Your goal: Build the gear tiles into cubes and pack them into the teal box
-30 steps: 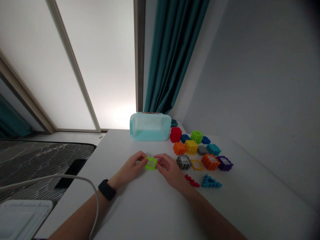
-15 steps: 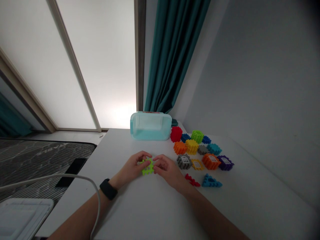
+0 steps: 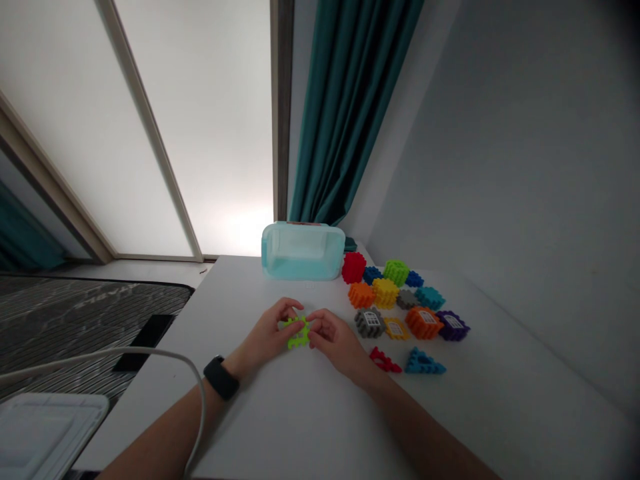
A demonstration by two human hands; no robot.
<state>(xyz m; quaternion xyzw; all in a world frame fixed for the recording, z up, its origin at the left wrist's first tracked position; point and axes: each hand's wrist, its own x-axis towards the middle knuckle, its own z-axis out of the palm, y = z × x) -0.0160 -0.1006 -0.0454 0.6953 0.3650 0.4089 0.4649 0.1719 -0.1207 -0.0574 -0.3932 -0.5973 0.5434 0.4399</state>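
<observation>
Both my hands meet over the middle of the white table (image 3: 310,413). My left hand (image 3: 267,337), with a black watch on its wrist, and my right hand (image 3: 335,337) pinch lime-green toothed plastic pieces (image 3: 297,331) between their fingertips. The green pieces are partly hidden by my fingers, and I cannot tell how many there are. To the right lie several more toothed blocks: red (image 3: 353,267), orange (image 3: 361,294), yellow (image 3: 384,292), green (image 3: 395,271), grey (image 3: 370,323), purple (image 3: 453,326).
A pale blue translucent box (image 3: 302,251) lies at the table's far edge. A small red piece (image 3: 384,361) and a blue triangle (image 3: 423,362) lie near my right wrist. A white cable (image 3: 125,357) crosses my left forearm. A teal curtain (image 3: 345,113) hangs behind; a grey wall (image 3: 525,167) is at right.
My hands have drawn closer together and the green piece has tilted from flat-facing to edge-on, more covered by my fingers. The blocks on the right have not moved.
</observation>
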